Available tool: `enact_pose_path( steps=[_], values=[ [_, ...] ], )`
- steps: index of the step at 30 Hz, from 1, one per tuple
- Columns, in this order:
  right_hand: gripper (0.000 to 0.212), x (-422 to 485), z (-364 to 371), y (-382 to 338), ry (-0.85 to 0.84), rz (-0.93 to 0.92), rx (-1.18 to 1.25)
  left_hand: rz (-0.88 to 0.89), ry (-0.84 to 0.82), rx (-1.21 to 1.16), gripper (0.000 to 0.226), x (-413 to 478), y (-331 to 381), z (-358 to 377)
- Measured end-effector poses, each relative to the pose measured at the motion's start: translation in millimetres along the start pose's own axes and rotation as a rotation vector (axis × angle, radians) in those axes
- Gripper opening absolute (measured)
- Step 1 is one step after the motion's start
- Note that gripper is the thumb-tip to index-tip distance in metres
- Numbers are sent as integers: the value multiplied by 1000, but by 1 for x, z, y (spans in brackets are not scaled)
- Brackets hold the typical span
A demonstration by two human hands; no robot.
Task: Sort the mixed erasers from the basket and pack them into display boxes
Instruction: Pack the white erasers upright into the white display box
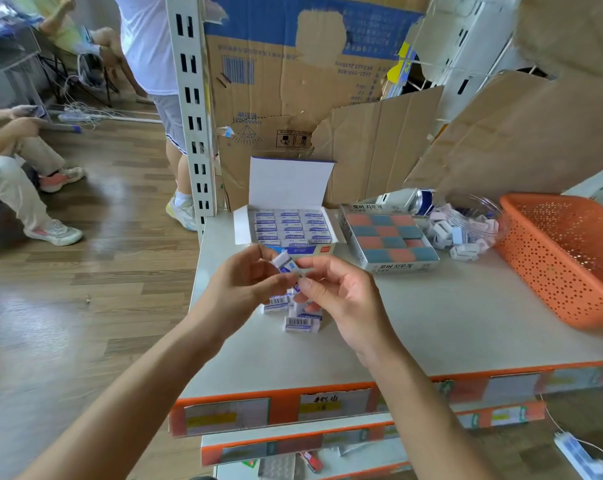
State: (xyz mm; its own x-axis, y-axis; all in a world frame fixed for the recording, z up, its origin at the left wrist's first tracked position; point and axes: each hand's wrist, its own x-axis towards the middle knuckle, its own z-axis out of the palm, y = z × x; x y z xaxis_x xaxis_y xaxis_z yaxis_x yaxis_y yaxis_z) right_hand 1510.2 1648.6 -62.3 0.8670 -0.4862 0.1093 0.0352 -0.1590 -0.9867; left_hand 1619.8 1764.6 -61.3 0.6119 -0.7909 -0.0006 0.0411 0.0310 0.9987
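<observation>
Left hand [244, 282] and right hand [341, 296] together pinch one eraser [286, 263] above a few loose erasers [297, 323] near the counter's [449, 323] left edge, with two open boxes behind, the blue-white box [289, 183] and the checkered box [393, 266], and one orange basket [563, 278] far right across bare surface.

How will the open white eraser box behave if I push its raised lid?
The thin card lid would probably flex first. The box, nearly full of erasers, likely feels heavy for its size and slides, not tips.

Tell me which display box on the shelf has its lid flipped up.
The left box of white-and-blue erasers; its white lid stands upright. The checkered orange-and-teal box beside it shows no lid.
</observation>
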Motion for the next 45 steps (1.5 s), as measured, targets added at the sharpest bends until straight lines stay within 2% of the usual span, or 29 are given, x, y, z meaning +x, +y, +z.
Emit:
enact_pose_path(
  steps=[2, 5, 7, 9, 12, 14, 16, 19, 22, 27, 34, 45],
  values=[
    [20, 1, -2, 1, -3, 1, 12, 15, 5, -11, 37, 1, 1, -1],
    [17, 3, -6, 2, 19, -21, -21, 15, 0, -6, 18, 5, 2, -1],
    [15, 5, -11, 3, 47, -139, -278, -6, 14, -6, 8, 10, 1, 0],
    [25, 10, -16, 4, 57, -293, -578, -21, 25, -5, 5, 16, 1, 3],
    [22, 26, -27, 4, 102, -386, -760, -5, 83, 37, 4, 28, 0, 9],
    [20, 43, -39, 6, 156, -355, -826, 66, 127, 268, 15, 37, -3, 8],
    [19, 64, -51, 9, 182, -266, -914, 151, 113, 685, 29, 45, -6, 5],
    [24, 94, -62, 9, 75, -106, -1031, 192, 14, 1078, 39, 59, -9, 3],
    [27, 115, -65, 3, -89, -19, -1095, 186, -37, 1220, 42, 70, -12, 4],
    [22, 130, -66, 2, -270, 55, -1071, 163, -71, 1276, 42, 79, -17, 0],
    [8, 133, -64, 10, -253, 62, -1001, 187, -71, 1286, 40, 81, -22, -4],
    [4, 134, -62, 16, -221, 78, -996, 218, -75, 1311, 41, 82, -29, -8]
  ],
)
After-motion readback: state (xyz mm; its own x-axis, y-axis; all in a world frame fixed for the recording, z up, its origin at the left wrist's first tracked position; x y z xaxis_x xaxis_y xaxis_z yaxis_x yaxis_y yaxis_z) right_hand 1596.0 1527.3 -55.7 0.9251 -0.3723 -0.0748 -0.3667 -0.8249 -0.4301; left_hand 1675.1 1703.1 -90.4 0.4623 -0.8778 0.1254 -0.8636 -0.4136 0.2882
